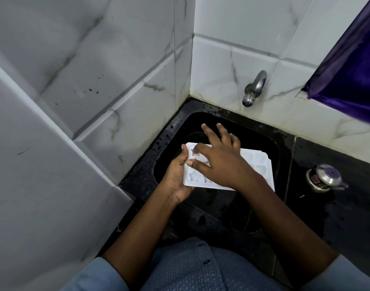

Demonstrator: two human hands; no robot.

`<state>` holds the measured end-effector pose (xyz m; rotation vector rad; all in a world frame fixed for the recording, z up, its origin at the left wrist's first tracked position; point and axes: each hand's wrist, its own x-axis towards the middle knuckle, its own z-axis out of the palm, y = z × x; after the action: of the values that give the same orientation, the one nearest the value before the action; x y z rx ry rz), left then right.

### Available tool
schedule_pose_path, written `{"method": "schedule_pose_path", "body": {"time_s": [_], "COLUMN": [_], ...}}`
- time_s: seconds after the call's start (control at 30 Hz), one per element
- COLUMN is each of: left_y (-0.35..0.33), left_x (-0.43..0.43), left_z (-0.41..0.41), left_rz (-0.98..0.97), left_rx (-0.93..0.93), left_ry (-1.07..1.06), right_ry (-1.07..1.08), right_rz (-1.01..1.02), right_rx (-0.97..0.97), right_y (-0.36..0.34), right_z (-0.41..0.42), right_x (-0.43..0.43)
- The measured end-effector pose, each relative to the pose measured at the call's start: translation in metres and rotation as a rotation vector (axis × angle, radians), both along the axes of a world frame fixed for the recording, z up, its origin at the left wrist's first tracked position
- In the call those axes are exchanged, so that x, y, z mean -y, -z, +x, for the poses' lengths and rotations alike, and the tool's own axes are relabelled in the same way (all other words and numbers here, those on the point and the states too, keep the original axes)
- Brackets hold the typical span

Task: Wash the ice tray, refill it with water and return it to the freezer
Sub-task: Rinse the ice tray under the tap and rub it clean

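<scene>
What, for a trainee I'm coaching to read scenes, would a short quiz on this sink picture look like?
1. True or false: water is running from the tap.
2. Where is the ice tray? A) on the counter beside the steel pot; B) held over the sink; C) under the purple cloth.
3. Which of the hands grips the tray's edge, and which lies on top with fingers spread?
Key: 1 false, no stream shows; 2 B; 3 the left hand grips the edge, the right hand lies on top.

Left hand [177, 177] curled in a grip — right hand [219, 162] flat, fingers spread.
</scene>
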<state>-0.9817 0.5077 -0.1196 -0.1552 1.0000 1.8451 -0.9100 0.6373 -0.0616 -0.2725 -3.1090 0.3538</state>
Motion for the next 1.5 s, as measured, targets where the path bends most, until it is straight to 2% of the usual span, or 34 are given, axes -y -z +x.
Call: {"method": "schedule_pose_path", "body": {"time_s": [0.4, 1.07, 1.33, 1.5], "left_y": [-0.006, 0.001, 0.004, 0.009], "left_x": [-0.002, -0.005, -0.001, -0.001], "left_z": [0.000, -0.008, -0.012, -0.015], "left_rz": [0.012, 0.038, 0.027, 0.041], "left_rx": [-0.019, 0.027, 0.014, 0.044], "left_ry": [-0.002, 0.009, 0.004, -0.015], "right_ry": [-0.031, 0.001, -0.097, -0.117], "right_rz": [-0.042, -0.043, -0.143, -0.073], "right_rx": [-0.060, -0.023, -0.107, -0.011], "right_y": [0.004, 0.005, 0.003, 0.007], "right_z": [-0.003, -0.008, -0.001, 0.003], "right_x": [-0.001, -0.010, -0.010, -0.005]}}
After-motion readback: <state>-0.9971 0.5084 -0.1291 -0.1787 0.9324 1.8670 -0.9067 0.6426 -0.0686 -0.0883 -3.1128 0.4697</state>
